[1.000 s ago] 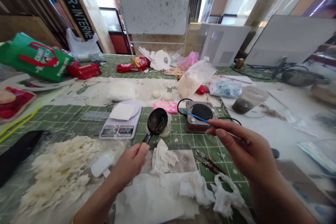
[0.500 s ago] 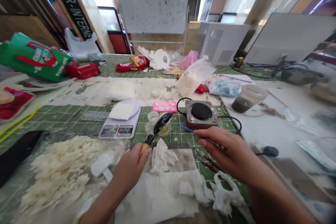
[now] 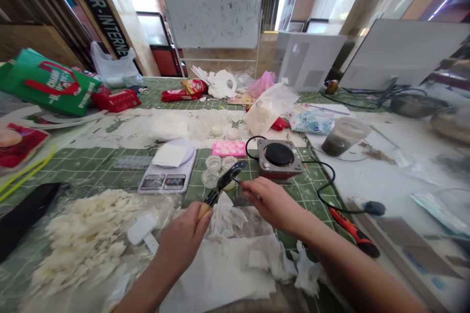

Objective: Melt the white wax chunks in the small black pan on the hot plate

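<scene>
My left hand (image 3: 187, 234) is closed around the wooden handle of a black-bowled spoon (image 3: 232, 172), held tilted above the mat. In my right hand (image 3: 270, 203) is a thin blue stick (image 3: 236, 181), pinched in the fingers, its tip close beside the spoon's bowl. Whether the stick touches the spoon, I cannot tell. Several small clear cups (image 3: 210, 178) stand under and behind the spoon, one partly hidden by it. Behind them lies a pink mould (image 3: 229, 148) with pale fillings. A crumpled tissue (image 3: 226, 217) sits between my hands.
A small hot plate (image 3: 279, 156) with a black cord stands beyond my right hand. To the left are a kitchen scale (image 3: 169, 173), a heap of cream flakes (image 3: 84, 234) and a white scoop (image 3: 142, 231). A red-and-black tool (image 3: 354, 232) lies at right.
My right hand has moved left with the blue stick, up to the spoon. The spoon has shifted slightly right and down. The red-and-black tool at right is now uncovered.
</scene>
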Available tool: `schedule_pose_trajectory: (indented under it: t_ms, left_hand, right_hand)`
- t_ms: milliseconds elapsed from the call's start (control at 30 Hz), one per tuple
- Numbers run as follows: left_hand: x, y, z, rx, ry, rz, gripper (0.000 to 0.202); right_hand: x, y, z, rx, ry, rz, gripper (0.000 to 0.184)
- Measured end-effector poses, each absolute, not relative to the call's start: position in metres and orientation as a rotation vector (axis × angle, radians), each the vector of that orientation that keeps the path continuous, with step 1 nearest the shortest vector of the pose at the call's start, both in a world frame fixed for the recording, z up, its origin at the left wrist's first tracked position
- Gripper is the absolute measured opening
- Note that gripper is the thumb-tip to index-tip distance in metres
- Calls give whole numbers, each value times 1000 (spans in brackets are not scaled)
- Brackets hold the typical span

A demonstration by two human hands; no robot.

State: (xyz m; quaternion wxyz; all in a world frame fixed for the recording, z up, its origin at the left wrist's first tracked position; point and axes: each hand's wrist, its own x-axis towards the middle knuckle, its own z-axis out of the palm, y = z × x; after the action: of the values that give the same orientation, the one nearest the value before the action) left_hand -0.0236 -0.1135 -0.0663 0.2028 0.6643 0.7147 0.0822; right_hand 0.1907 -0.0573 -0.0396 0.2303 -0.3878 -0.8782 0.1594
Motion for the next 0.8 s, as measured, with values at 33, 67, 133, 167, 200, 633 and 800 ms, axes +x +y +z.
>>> schedule_pose_trajectory:
  t_ms: [33,67,133,167,200,633,800]
  left_hand:
    - [-23,-114,-66,1856,1991,236,24]
    - [-23,-115,-65,1856,1987,243,24]
    - [-24,-116,-64,1852,1980,256,24]
    - [-24,-116,-64,1849,1975,266,24]
    - [-24,-116,-64,1845,1973,278,24]
    - [-27,-116,-63,1841,1984,324,25]
    - [-27,-115,-62,1843,1983,320,25]
  right_hand:
    - [190,-56,-40,-1070,-2412,419,28]
    - [190,-56,-41,-1074,-2401,399,28]
    - [190,-56,-40,-1072,-2361,363,28]
    - [190,-56,-39,-1068,-2347,357,28]
    - [190,-57,-39,-1061,-2339,358,28]
    - [182,-64,-43,-980,-2303,348,25]
    - [182,-66,-42,-980,-2321,338,25]
